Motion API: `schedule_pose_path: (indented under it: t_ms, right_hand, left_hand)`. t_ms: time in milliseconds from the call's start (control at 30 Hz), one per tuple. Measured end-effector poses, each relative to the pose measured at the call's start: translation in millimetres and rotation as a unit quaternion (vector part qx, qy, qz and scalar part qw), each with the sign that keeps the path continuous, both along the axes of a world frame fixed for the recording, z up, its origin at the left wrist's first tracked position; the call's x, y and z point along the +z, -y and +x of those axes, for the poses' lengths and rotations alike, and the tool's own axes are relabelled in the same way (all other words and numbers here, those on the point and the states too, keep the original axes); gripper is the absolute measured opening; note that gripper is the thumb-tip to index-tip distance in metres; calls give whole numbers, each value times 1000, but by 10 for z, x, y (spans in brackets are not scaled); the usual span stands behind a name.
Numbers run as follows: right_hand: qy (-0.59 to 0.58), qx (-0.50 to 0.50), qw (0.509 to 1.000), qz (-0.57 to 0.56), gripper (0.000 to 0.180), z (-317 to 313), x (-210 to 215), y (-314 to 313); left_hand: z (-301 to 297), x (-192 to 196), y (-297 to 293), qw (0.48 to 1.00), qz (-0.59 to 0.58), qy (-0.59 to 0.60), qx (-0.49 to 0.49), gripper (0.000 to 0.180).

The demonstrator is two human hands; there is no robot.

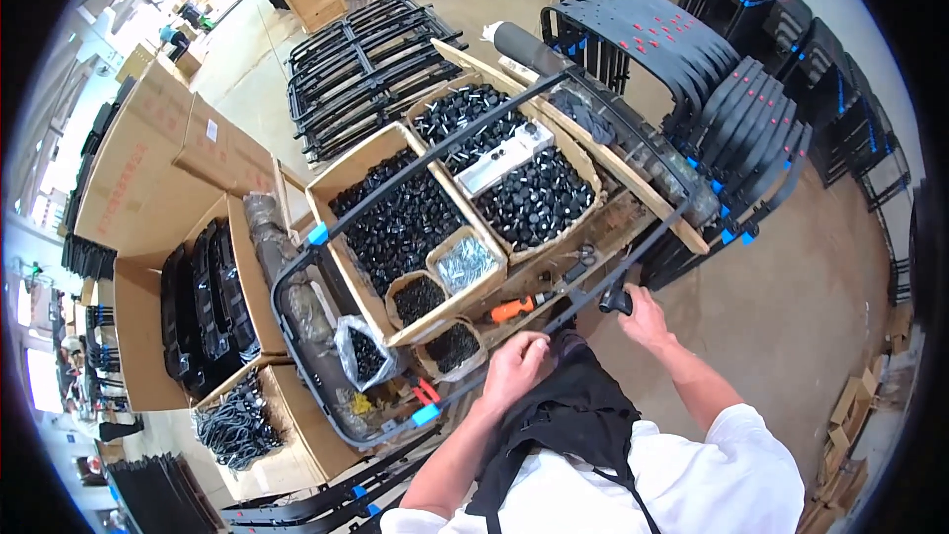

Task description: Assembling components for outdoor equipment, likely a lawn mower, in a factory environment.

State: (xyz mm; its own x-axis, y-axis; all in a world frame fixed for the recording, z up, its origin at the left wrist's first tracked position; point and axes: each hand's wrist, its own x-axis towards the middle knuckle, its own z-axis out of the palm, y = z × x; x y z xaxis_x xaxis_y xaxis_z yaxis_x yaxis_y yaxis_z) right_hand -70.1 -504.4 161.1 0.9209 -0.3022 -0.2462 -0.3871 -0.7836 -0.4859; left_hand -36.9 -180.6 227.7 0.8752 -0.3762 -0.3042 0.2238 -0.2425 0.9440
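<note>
A black tubular metal frame (pixel 390 181) with rounded corners and blue tape pieces lies across the open boxes in front of me. My left hand (pixel 516 368) is over its near tube, fingers curled closed against it; anything small between the fingertips is hidden. To the right of that tube, my right hand (pixel 647 319) grips a black rounded piece (pixel 615 301), whose exact kind I cannot make out. An orange-handled tool (pixel 512 310) and black-handled scissors (pixel 585 257) lie on the wooden bench beyond my hands.
Cardboard boxes hold black plastic caps (pixel 400 220) and black knobs with studs (pixel 473 119). Smaller trays contain silver screws (pixel 465 265) and dark screws (pixel 419 299). At left, a large carton (pixel 140 336) holds black panels. Stacked curved frames (pixel 652 35) stand at right.
</note>
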Motion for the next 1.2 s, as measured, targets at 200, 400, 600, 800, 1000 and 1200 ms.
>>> schedule_pose_path:
  t_ms: [200, 400, 600, 800, 1000, 1200]
  right_hand:
    - [-21, 21, 999, 29, 69, 1163, -492, 776]
    - [-8, 15, 1000, -7, 66, 1844, -999, 979]
    - [-28, 25, 999, 10, 65, 1767, -1291, 1092]
    - [-154, 148, 977, 11, 54, 1546, -446, 1263]
    - [-309, 318, 866, 229, 25, 1514, 1027, 1193]
    - [107, 283, 948, 96, 14, 2632, 471, 545]
  left_hand:
    - [1457, 38, 906, 985, 148, 55, 66, 25]
    - [2470, -885, 1346, 927, 353, 120, -30, 34]
    - [2653, -1223, 1830, 889, 451, 37, -73, 43]
    - [2706, -1241, 1670, 899, 414, 76, -118, 34]
    - [2685, -1196, 1500, 938, 332, 75, -71, 36]
    - [2942, -928, 1237, 984, -2, -179, 13, 36]
